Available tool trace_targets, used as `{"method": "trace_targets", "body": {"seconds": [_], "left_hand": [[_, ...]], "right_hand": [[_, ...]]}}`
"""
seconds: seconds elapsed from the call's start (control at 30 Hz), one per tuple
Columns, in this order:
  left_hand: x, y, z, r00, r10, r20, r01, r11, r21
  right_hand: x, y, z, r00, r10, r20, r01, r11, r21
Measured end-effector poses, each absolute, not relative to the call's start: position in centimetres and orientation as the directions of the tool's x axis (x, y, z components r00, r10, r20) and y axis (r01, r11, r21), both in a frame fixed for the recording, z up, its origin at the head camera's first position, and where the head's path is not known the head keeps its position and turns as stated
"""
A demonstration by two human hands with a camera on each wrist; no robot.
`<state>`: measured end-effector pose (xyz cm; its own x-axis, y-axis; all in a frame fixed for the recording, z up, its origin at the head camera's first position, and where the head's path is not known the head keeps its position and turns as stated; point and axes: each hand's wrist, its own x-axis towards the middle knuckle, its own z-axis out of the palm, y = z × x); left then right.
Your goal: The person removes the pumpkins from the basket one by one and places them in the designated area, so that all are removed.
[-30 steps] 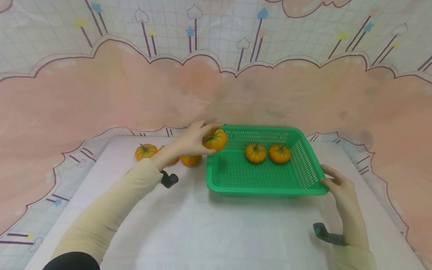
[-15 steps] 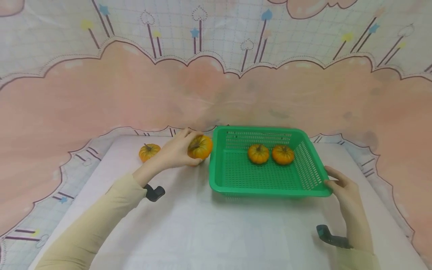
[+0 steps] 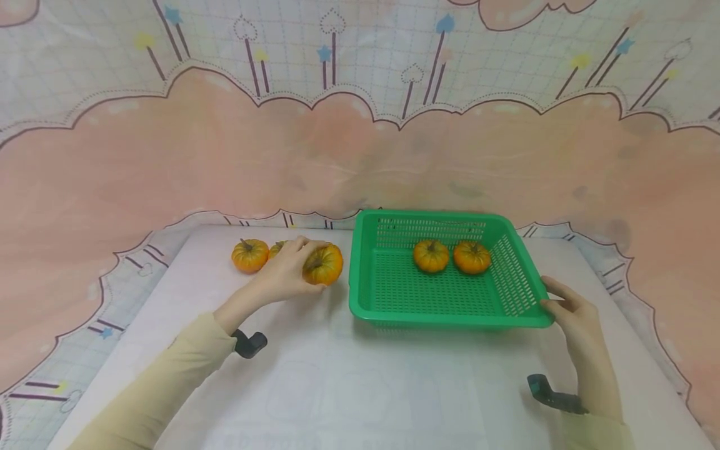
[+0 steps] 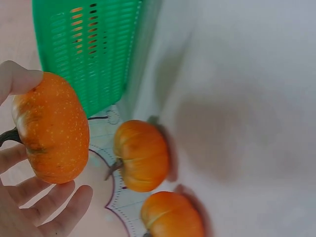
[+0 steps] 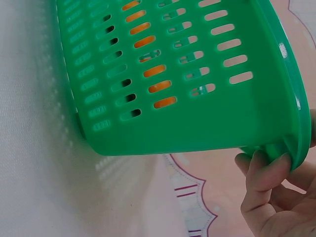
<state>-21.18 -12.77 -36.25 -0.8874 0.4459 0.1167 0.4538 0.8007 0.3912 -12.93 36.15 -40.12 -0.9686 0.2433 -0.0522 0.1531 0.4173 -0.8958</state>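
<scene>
My left hand (image 3: 287, 272) grips a small orange pumpkin (image 3: 324, 265) from its left side, thumb and fingers spread around it. In the left wrist view the held pumpkin (image 4: 54, 128) hangs over the table, stem toward the palm. Two more pumpkins, a nearer one (image 4: 141, 155) and another (image 4: 173, 215), sit beyond it. In the head view one pumpkin (image 3: 250, 255) stands at far left, and a second (image 3: 275, 249) is mostly hidden behind my hand. My right hand (image 3: 576, 319) holds the rim of the green plastic basket (image 3: 444, 321) at its right front corner, fingers curled under (image 5: 266, 173).
Inside the basket lie two small pumpkins side by side, one left (image 3: 430, 256) and one right (image 3: 472, 257). A white cloth covers the table (image 3: 360, 387). Behind it hangs a patterned cloth backdrop (image 3: 360, 156).
My left hand has moved left and down with its pumpkin, from the basket's left rim to beside the basket. The right hand has kept its hold on the rim.
</scene>
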Motion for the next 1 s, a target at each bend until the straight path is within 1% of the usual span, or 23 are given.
{"method": "trace_targets", "body": {"seconds": [0.5, 0.8, 1.0], "left_hand": [[-20.7, -13.5, -40.4, -0.911, 0.411, 0.037, 0.387, 0.822, 0.418], [-20.8, -13.5, -41.4, -0.917, 0.396, -0.042, 0.344, 0.842, 0.416], [-20.9, -13.5, -41.9, -0.916, 0.397, -0.058, 0.343, 0.850, 0.400]], "right_hand": [[-12.8, 36.2, -40.2, -0.969, 0.241, -0.050, 0.151, 0.422, -0.894], [-12.9, 36.2, -40.3, -0.968, 0.247, -0.051, 0.153, 0.414, -0.897], [-12.9, 36.2, -40.3, -0.966, 0.251, -0.056, 0.159, 0.415, -0.896]]}}
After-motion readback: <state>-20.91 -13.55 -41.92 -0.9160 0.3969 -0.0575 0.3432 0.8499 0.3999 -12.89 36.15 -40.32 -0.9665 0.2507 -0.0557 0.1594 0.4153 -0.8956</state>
